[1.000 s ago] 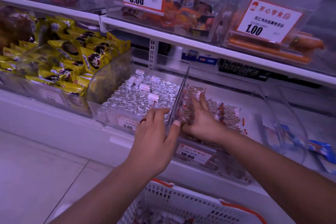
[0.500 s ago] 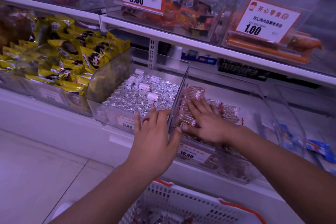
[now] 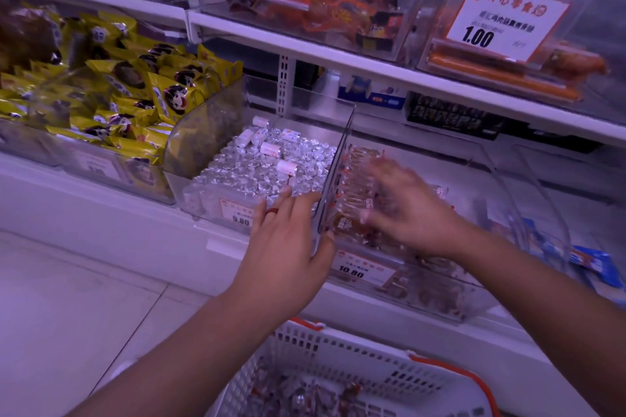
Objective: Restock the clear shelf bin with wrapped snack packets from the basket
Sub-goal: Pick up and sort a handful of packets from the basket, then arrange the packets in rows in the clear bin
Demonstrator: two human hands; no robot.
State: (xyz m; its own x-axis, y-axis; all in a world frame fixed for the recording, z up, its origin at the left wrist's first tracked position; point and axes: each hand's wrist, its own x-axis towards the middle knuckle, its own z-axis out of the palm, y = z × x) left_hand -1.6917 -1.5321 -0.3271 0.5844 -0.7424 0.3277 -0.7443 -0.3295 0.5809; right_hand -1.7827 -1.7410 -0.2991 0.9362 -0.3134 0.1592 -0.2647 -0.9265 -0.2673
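Observation:
The clear shelf bin [image 3: 440,301] with the 10.80 label holds rows of clear-wrapped brown snack packets [image 3: 355,173]. My right hand [image 3: 410,213] is inside it, blurred, with fingers spread flat over the packets. My left hand [image 3: 288,247] pinches the bin's left wall [image 3: 338,159], thumb inside and fingers outside. The white basket [image 3: 338,345] with an orange rim sits below, near the bottom edge, with more wrapped packets [image 3: 305,396] in it.
A bin of silver-wrapped sweets [image 3: 264,166] adjoins on the left, then yellow packets [image 3: 135,95]. To the right stand another clear bin [image 3: 542,179] and blue packets [image 3: 592,261]. The upper shelf [image 3: 338,57] carries more bins overhead.
My right hand went from cupping a stack of packets to lying flat and spread over them, and is now sweeping across them. The left hand has stayed on the wall.

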